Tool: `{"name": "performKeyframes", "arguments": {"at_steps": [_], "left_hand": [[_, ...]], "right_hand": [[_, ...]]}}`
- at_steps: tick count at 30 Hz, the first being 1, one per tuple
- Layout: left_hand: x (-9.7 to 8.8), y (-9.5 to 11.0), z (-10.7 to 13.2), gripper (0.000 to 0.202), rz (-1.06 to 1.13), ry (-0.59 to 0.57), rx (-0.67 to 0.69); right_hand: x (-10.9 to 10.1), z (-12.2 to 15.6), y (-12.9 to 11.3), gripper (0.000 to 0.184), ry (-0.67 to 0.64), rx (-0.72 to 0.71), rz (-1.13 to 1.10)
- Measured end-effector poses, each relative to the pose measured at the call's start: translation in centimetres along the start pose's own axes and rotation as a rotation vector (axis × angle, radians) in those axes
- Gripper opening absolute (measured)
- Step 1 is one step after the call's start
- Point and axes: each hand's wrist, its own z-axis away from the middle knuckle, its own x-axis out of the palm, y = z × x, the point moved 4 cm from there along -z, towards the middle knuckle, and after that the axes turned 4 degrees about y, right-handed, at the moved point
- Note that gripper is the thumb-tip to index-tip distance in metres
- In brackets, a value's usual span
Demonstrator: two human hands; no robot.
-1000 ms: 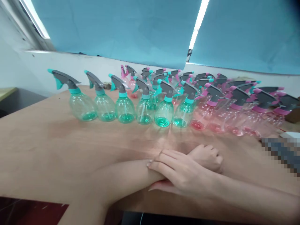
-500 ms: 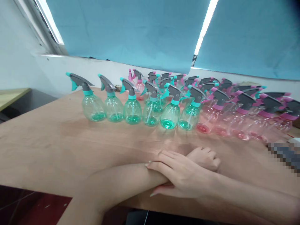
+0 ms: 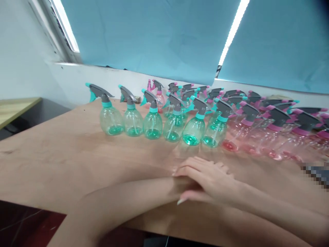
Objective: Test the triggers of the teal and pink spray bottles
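Observation:
My right hand (image 3: 208,176) lies over my left, its fingers draped across the back of it and its thumb apart. It is open, with no object in it. Under it, my left hand (image 3: 226,168) rests by the table, mostly hidden; only some of its knuckles show. Beyond both hands stands a row of spray bottles. Those on the left, such as the green spray bottle (image 3: 153,125), have grey heads with turquoise nozzles and triggers. To the right come pink spray bottles (image 3: 248,132) with grey and pink heads. Neither hand touches a bottle.
More spray bottles (image 3: 189,87) in both colours crowd behind the front row. A pixelated dark flat object (image 3: 318,174) lies at the right edge. The wooden table (image 3: 64,161) ends near my forearms. Another pale tabletop (image 3: 17,108) is at far left, and blue blinds (image 3: 144,37) cover the windows.
My right hand has slid from my left wrist onto the back of my left hand, covering more of it. The view has shifted slightly, so the bottles appear further right.

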Motion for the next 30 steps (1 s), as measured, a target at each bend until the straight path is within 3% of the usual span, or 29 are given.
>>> {"name": "performKeyframes", "arguments": {"at_steps": [2,5,8,11,15,17,21,26,28,30], "left_hand": [[-2.3,-2.4,0.9,0.016,0.000,-0.057,-0.043],[-6.7,-5.6,2.0,0.013,0.085,-0.165,0.011],[-11.4,-8.9,3.4,0.009,0.066,-0.166,-0.017],[-16.2,-12.8,6.0,0.017,-0.016,-0.070,-0.198],[-21.8,-18.3,9.5,0.019,-0.112,0.150,-0.483],[-23.8,-20.6,10.4,0.023,-0.151,0.270,-0.609],[-25.8,-23.9,10.2,0.050,-0.185,0.428,-0.768],[-25.8,-26.6,8.0,0.078,-0.113,0.446,-0.826],[-25.6,-27.2,7.0,0.080,-0.092,0.445,-0.818],[-25.4,-27.6,6.1,0.060,-0.083,0.448,-0.796]], "right_hand": [[-1.1,-0.3,0.7,0.029,0.078,-0.018,-0.040],[-2.1,-1.8,1.3,0.007,0.240,-0.032,-0.030],[-2.0,-4.0,1.5,0.013,0.364,-0.001,-0.039],[-0.7,-6.6,1.9,0.020,0.373,0.083,-0.129],[2.4,-10.3,2.8,0.022,0.208,0.252,-0.315],[3.8,-12.2,2.9,0.020,0.165,0.266,-0.373],[6.5,-15.4,3.0,0.034,0.074,0.289,-0.457],[8.2,-17.9,2.8,0.040,0.022,0.331,-0.499],[8.6,-18.4,2.7,0.040,0.017,0.342,-0.504],[8.9,-18.7,2.7,0.038,0.014,0.347,-0.513]]}}
